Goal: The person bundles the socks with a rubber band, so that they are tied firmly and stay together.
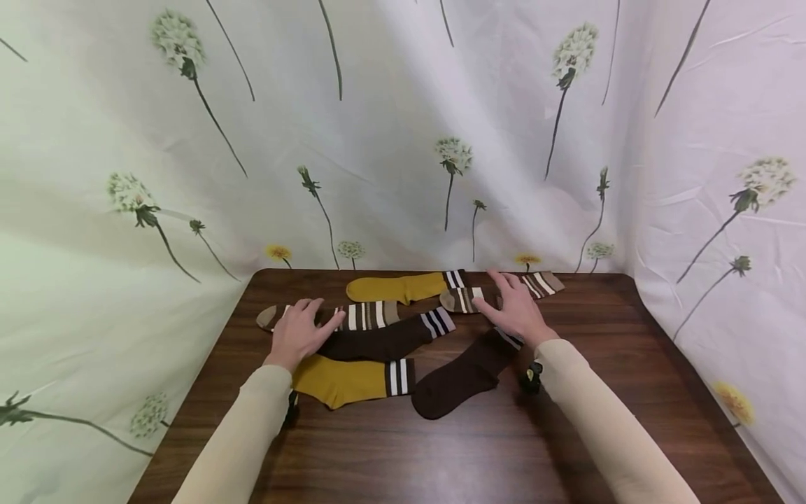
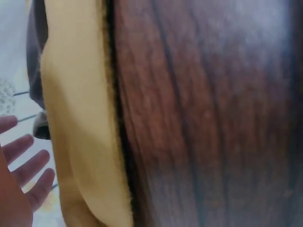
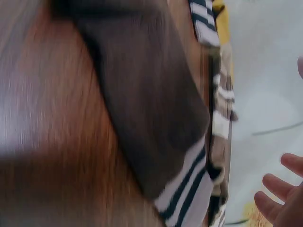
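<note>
My left hand (image 1: 301, 332), fingers spread, hovers over a brown striped sock (image 1: 371, 316) at the left and hides its middle. Just below that hand lies a mustard sock (image 1: 346, 380) with a dark, white-striped cuff. A dark brown sock (image 1: 384, 339) with a striped grey cuff runs to the right of its fingers. On the other side, my right hand (image 1: 518, 309) is spread above a second brown striped sock (image 1: 543, 284), covering part of it. Under its wrist is the cuff of another dark brown sock (image 3: 147, 94). Both hands hold nothing.
Another mustard sock (image 1: 403, 286) lies near the back edge of the wooden table (image 1: 403, 455). A white curtain (image 1: 390, 140) printed with dandelions hangs behind the table and along its sides.
</note>
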`<action>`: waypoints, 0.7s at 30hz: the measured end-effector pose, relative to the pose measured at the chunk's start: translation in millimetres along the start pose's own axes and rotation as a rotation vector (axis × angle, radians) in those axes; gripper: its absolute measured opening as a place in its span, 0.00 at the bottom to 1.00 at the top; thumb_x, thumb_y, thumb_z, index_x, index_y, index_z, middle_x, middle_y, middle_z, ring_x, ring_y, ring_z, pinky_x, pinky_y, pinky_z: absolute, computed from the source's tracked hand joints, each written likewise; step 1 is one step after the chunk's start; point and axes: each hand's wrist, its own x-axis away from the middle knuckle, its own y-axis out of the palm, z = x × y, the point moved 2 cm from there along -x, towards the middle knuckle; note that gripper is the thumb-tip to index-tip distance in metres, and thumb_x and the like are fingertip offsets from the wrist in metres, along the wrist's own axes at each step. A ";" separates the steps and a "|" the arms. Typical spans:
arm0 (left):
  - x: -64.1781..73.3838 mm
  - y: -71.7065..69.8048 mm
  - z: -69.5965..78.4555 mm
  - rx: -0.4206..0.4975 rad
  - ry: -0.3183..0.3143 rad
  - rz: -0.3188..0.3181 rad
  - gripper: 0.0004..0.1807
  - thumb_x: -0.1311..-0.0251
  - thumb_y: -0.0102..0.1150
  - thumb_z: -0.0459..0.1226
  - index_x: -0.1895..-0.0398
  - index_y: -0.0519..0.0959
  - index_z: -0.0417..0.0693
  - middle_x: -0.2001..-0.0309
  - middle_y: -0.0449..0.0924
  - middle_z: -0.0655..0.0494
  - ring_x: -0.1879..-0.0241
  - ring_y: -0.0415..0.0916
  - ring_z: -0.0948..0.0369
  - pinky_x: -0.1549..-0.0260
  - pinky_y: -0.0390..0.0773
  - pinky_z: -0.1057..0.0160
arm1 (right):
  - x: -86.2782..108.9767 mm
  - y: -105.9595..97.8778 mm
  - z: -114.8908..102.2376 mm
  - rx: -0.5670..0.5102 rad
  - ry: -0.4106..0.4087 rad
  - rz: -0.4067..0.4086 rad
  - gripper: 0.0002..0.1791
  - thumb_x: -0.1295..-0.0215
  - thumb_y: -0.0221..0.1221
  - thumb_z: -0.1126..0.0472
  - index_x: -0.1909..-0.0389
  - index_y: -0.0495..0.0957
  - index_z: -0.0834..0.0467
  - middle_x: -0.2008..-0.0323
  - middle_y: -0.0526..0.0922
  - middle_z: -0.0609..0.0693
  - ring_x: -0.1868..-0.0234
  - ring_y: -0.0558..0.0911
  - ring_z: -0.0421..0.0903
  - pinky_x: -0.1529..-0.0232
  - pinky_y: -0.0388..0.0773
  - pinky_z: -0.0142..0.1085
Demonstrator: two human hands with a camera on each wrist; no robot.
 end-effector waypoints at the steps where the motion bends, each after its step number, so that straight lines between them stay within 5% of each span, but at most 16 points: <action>1: 0.9 -0.2 0.5 0.008 -0.002 -0.001 0.51 0.31 0.40 0.75 0.29 0.75 0.42 0.30 0.71 0.34 0.32 0.69 0.35 0.35 0.70 0.33 | 0.3 1.6 -2.8 -0.010 -0.002 -0.004 0.45 0.27 0.58 0.33 0.17 0.58 0.50 0.24 0.63 0.64 0.27 0.67 0.67 0.34 0.68 0.67; 12: 13.7 -5.1 7.8 0.102 -0.004 -0.033 0.30 0.29 0.58 0.59 0.45 0.84 0.42 0.53 0.83 0.44 0.53 0.80 0.46 0.53 0.80 0.42 | -0.7 26.3 -32.6 -0.086 -0.090 -0.049 0.35 0.24 0.60 0.41 0.26 0.71 0.59 0.35 0.77 0.63 0.40 0.79 0.61 0.43 0.77 0.60; 21: 22.6 -3.8 1.3 0.147 -0.017 -0.030 0.22 0.31 0.64 0.49 0.46 0.84 0.40 0.50 0.81 0.41 0.52 0.79 0.44 0.51 0.79 0.40 | -1.5 47.3 -46.9 -0.092 -0.144 -0.090 0.25 0.25 0.64 0.51 0.36 0.78 0.63 0.49 0.84 0.60 0.51 0.83 0.57 0.51 0.80 0.55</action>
